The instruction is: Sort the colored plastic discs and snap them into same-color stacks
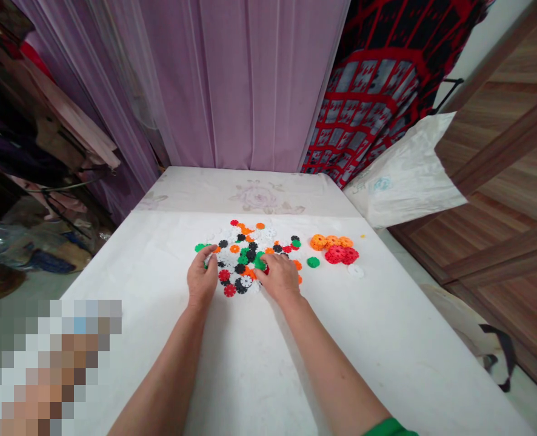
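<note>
A loose pile of flat notched plastic discs (246,281) in white, black, red, orange and green lies on the white-covered table. My left hand (203,275) is at the pile's left edge, thumb and fingers apart, beside a green disc (199,247). At the pile's right side, my right hand (281,275) pinches green discs (260,261) between thumb and fingers. To the right of it are a separate green disc (313,262), a row of orange discs (332,241) and a cluster of red ones (341,254), with a white disc (355,271) near them.
The table (250,375) has a floral strip at its far end, before a purple curtain (250,85). A white bag (400,175) stands beyond the right edge, near wooden doors (514,157). Clothes (63,103) hang at the left. A blurred patch covers the lower left corner.
</note>
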Action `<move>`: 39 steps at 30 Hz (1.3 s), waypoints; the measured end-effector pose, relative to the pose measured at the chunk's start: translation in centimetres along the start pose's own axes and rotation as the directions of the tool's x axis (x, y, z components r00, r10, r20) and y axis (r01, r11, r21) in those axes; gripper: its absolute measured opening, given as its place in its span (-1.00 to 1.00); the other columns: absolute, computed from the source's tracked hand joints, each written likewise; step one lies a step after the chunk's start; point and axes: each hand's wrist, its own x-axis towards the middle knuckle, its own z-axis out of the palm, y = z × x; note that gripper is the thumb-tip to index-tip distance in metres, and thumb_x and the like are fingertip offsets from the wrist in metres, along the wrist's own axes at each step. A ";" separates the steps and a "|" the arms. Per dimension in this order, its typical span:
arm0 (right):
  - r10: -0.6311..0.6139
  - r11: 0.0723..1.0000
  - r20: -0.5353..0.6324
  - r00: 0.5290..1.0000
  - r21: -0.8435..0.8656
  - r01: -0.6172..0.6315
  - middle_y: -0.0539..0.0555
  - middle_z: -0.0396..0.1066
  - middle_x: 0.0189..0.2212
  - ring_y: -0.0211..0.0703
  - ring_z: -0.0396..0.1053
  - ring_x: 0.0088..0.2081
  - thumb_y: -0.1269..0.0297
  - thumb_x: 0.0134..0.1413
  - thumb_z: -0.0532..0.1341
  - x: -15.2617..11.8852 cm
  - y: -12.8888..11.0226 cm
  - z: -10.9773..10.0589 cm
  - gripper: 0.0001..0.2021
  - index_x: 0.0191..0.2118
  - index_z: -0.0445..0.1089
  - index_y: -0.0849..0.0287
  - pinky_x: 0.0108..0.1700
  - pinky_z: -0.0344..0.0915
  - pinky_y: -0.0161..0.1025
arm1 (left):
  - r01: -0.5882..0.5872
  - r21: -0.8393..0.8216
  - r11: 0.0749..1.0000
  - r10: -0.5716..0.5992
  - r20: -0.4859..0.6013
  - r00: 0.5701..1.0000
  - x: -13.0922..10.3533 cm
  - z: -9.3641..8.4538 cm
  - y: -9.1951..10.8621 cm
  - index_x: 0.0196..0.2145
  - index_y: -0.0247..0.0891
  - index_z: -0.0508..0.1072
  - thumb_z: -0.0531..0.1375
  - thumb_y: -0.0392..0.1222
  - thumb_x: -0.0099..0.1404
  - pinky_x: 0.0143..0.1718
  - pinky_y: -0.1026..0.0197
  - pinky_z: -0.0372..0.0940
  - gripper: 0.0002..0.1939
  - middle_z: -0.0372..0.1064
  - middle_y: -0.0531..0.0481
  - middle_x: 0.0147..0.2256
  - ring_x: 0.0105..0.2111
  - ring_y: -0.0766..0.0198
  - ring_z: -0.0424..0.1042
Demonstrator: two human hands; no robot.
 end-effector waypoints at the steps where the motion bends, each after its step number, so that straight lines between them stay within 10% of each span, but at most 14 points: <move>1: 0.013 1.000 0.009 1.000 -0.002 -0.013 0.09 0.59 -0.13 0.02 0.44 -0.07 0.21 0.15 0.30 0.0 -0.2 -0.1 -0.77 -0.07 0.52 0.07 -0.05 0.24 -0.13 | 0.002 -0.001 1.000 -0.002 -0.002 1.000 0.0 0.0 0.0 -0.09 -0.18 0.57 0.11 -0.08 0.26 0.00 0.11 0.35 -0.65 0.57 -0.04 -0.12 -0.15 0.17 0.50; 12: -0.005 0.984 -0.088 0.996 0.177 0.020 0.08 0.59 -0.16 0.01 0.50 -0.14 0.37 0.02 0.29 0.3 0.4 0.9 -0.54 0.10 0.36 0.14 -0.01 0.33 -0.08 | 0.012 -0.017 1.000 -0.012 0.017 1.000 0.1 0.0 0.1 -0.10 -0.19 0.56 0.11 -0.11 0.26 0.09 0.09 0.32 -0.67 0.56 -0.05 -0.07 -0.02 0.13 0.49; 25: 0.311 0.907 -0.486 0.817 0.409 -0.102 0.13 0.58 -0.15 -0.05 0.52 -0.23 0.13 -0.01 0.21 -2.4 12.9 -0.1 -0.42 0.17 0.28 0.14 -0.09 0.46 -0.07 | -0.012 0.041 0.999 0.011 0.021 1.000 0.1 0.1 -0.5 -0.10 -0.12 0.58 0.14 -0.08 0.27 0.15 0.06 0.30 -0.69 0.57 -0.01 -0.08 -0.01 0.13 0.49; 39: 0.265 0.941 -0.474 0.839 0.317 -0.118 0.13 0.58 -0.15 -0.04 0.52 -0.17 0.17 0.03 0.19 -1.9 13.1 0.3 -0.41 0.21 0.28 0.17 -0.06 0.44 -0.10 | -0.021 0.127 0.992 0.015 0.042 0.999 0.1 -0.2 -0.1 -0.07 -0.11 0.58 0.13 -0.06 0.28 0.08 0.08 0.34 -0.67 0.57 -0.01 -0.10 -0.05 0.13 0.51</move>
